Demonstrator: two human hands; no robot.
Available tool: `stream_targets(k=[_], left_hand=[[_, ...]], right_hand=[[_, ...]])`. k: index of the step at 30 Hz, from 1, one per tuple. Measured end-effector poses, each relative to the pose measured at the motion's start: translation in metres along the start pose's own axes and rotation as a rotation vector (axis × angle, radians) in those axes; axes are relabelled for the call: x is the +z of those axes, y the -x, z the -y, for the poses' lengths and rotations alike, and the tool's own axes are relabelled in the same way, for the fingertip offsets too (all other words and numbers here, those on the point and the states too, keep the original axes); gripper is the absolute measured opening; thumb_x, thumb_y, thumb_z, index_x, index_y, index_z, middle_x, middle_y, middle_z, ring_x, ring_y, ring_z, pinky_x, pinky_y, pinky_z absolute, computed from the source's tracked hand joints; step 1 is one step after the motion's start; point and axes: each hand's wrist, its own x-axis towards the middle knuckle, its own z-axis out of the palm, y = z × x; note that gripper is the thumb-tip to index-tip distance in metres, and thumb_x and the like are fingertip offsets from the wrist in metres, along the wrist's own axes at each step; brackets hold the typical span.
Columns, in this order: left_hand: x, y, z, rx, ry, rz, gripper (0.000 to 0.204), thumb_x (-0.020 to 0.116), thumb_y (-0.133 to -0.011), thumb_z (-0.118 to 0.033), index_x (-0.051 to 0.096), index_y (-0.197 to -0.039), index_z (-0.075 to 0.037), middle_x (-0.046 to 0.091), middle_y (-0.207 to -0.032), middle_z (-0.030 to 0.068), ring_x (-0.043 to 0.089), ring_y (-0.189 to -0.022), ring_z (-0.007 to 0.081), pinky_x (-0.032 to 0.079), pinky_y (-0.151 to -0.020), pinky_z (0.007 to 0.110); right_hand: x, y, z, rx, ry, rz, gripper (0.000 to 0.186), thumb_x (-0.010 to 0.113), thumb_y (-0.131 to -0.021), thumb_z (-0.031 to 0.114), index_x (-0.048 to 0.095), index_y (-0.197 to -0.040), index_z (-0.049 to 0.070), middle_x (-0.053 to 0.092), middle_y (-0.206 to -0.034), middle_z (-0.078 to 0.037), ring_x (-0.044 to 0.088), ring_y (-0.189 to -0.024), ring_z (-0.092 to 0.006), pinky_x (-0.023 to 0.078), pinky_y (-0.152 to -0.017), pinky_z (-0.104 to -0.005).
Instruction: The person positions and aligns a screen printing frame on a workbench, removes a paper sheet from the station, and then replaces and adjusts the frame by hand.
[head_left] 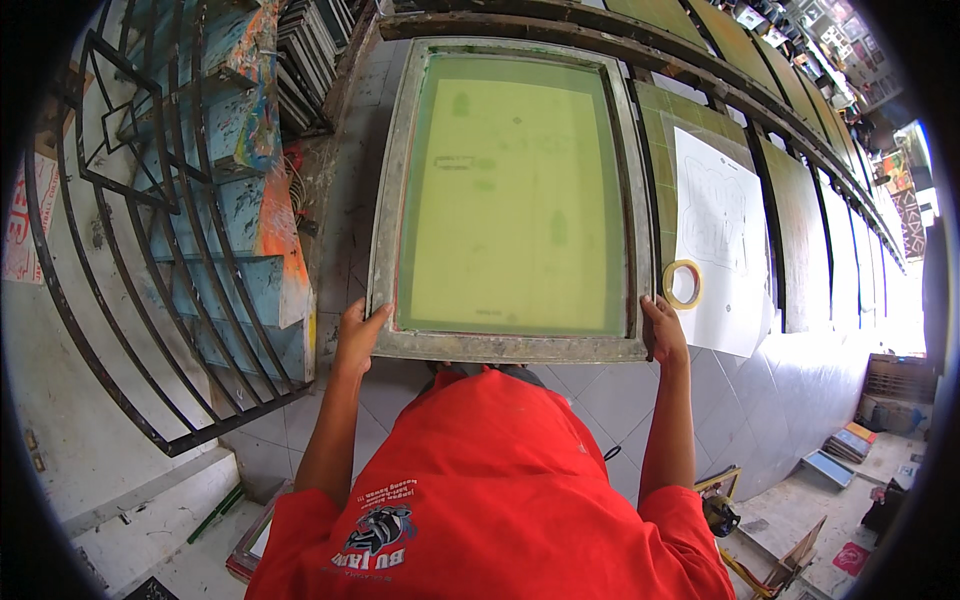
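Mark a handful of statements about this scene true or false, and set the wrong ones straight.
1. The bare left hand grips the worn grey rectangular frame near its lower left corner. True.
2. The bare right hand holds the round yellowish tape roll. False: it grips the frame near its lower right corner.
3. The translucent panel inside the frame is dark red. False: it is yellow-green.
4. The white paper sheet with thin outlines lies right of the frame. True.
5. The black metal grille is right of the person. False: it is on the left.
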Motion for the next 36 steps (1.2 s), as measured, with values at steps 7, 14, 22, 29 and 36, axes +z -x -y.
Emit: stream_targets(k=[7, 14, 22, 29, 36], left_hand=[[0.0, 0.001, 0.001, 0.024, -0.006, -0.007, 0.021, 0.063, -0.086, -0.012, 0.061, -0.102, 0.002, 0.064, -0.094, 0.0052, 0.057, -0.083, 0.0106, 0.045, -0.074, 0.027], [0.003, 0.004, -0.004, 0.026, -0.017, -0.017, 0.02, 0.064, -0.085, -0.013, 0.062, -0.1, 0.002, 0.064, -0.091, 0.0049, 0.057, -0.08, 0.0101, 0.045, -0.071, 0.026], [0.006, 0.007, -0.009, 0.025, -0.016, -0.023, 0.022, 0.064, -0.086, -0.013, 0.061, -0.101, 0.003, 0.065, -0.093, 0.0062, 0.058, -0.082, 0.0106, 0.045, -0.072, 0.026], [0.006, 0.007, -0.01, 0.017, -0.016, -0.015, 0.023, 0.064, -0.086, -0.012, 0.06, -0.102, 0.003, 0.064, -0.095, 0.0078, 0.058, -0.083, 0.0119, 0.046, -0.073, 0.027], [0.005, 0.005, -0.008, 0.024, -0.012, 0.005, 0.022, 0.062, -0.086, -0.011, 0.06, -0.102, 0.003, 0.064, -0.095, 0.0072, 0.058, -0.083, 0.012, 0.045, -0.073, 0.027]], right_hand=[[0.001, -0.004, -0.004, -0.02, -0.016, 0.001, 0.028, 0.054, -0.093, 0.023, 0.055, -0.107, 0.0, 0.061, -0.088, -0.004, 0.058, -0.075, -0.0107, 0.047, -0.065, -0.0261], [-0.008, -0.007, -0.008, -0.026, -0.024, 0.014, 0.03, 0.054, -0.093, 0.024, 0.054, -0.11, -0.001, 0.06, -0.091, -0.005, 0.058, -0.079, -0.0116, 0.047, -0.069, -0.026], [-0.007, -0.006, -0.007, -0.001, -0.069, 0.02, 0.029, 0.052, -0.094, 0.023, 0.054, -0.112, -0.001, 0.061, -0.095, -0.006, 0.058, -0.084, -0.0126, 0.046, -0.073, -0.0267], [-0.004, -0.004, -0.004, -0.008, -0.072, 0.007, 0.028, 0.052, -0.095, 0.022, 0.054, -0.112, 0.0, 0.06, -0.095, -0.005, 0.057, -0.086, -0.0122, 0.046, -0.075, -0.0272], [-0.003, -0.002, 0.001, -0.005, -0.045, 0.012, 0.028, 0.052, -0.094, 0.022, 0.055, -0.111, 0.0, 0.06, -0.095, -0.004, 0.057, -0.086, -0.0117, 0.046, -0.075, -0.027]])
